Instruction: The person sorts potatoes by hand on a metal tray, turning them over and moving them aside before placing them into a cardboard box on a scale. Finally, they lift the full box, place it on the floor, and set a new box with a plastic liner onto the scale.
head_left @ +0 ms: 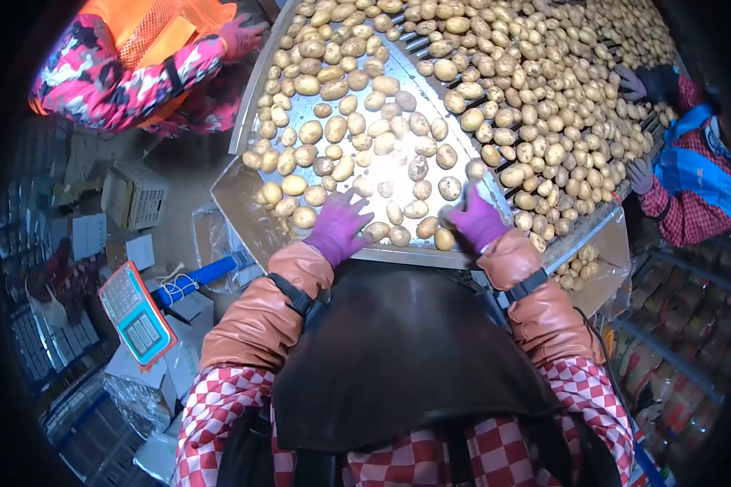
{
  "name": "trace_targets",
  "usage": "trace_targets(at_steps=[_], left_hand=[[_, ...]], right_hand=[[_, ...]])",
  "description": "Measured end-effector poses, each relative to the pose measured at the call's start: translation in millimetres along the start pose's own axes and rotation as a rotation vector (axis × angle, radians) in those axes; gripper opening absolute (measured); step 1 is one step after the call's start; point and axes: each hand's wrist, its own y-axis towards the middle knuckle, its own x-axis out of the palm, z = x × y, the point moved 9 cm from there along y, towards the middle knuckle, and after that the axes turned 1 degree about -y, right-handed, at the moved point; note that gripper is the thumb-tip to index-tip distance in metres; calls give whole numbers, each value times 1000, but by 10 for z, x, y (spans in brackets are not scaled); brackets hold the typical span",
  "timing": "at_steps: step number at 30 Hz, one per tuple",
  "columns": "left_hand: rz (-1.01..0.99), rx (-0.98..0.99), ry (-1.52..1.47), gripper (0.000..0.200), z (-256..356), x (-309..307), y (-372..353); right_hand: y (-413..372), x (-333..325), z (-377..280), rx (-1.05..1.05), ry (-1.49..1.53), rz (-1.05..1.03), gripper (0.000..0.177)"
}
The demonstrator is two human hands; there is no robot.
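The left hand (341, 227) lies palm down with fingers spread, apparently gripping nothing — perhaps so it covers more of the metal tray (430, 257). The right hand (479, 219) has its fingertips close to a potato (475, 170); I cannot tell whether it grips anything. Loose potatoes (335, 128) lie between and beyond both hands — the tray's side presumably stops them rolling off.

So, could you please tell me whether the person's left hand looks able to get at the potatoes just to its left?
Probably yes: those potatoes lie close beside the gloved left hand, with nothing visible standing in between, and the hand looks open.
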Motion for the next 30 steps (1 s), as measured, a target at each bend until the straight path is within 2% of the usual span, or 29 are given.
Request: trace_targets(at_steps=[2,3,5,6,7,8,10,11,12,13,16,17,20,22,24,26,29,30], left_hand=[[-155,-188,-3,30,-442,178,-188],[-75,-184,-38,31,-508,135,-310],[97,-383,-334,31,-733,-64,-508],[183,-476,-480,32,-846,-170,-606],[227,-560,-478,34,-975,-298,-641],[335,-596,-302,36,-1070,-431,-631],[553,-640,56,40,-1168,-671,-622],[467,-646,31,42,-1217,-557,-561],[381,-652,7,44,-1267,-406,-514],[298,-657,-18,47,-1315,-266,-480],[256,-496,-38,52,-1216,-125,-584],[261,-517,-70,53,-1222,-110,-646],[355,-578,-217,52,-1359,-82,-738],[375,-627,-308,50,-1452,-70,-747],[393,-678,-420,49,-1498,-73,-755],[405,-734,-551,47,-1512,-86,-793],[377,-758,-503,43,-1578,-54,-819],[372,-707,-386,42,-1554,-183,-716]], right_hand=[[169,229,-381,-274,8,-170,64],[265,102,-592,-642,-195,59,57],[514,-116,-608,-226,102,15,41],[629,-376,-809,-419,126,215,42],[714,-475,-884,-362,234,258,45],[785,-554,-934,-298,340,297,47],[1051,-302,-1023,-430,-327,459,46],[961,0,-1037,-602,-349,695,43],[794,145,-1093,-532,-495,635,43],[707,177,-1107,-499,-475,529,44],[561,99,-1153,-334,-437,148,40],[533,136,-1112,-265,-424,7,38],[314,45,-1478,-644,-554,579,42],[658,413,-1493,-653,-764,441,39],[725,569,-1557,-769,-803,635,41],[829,639,-1532,-720,-836,514,45],[820,527,-1593,-621,-730,301,50],[798,489,-1584,-579,-669,226,51]])
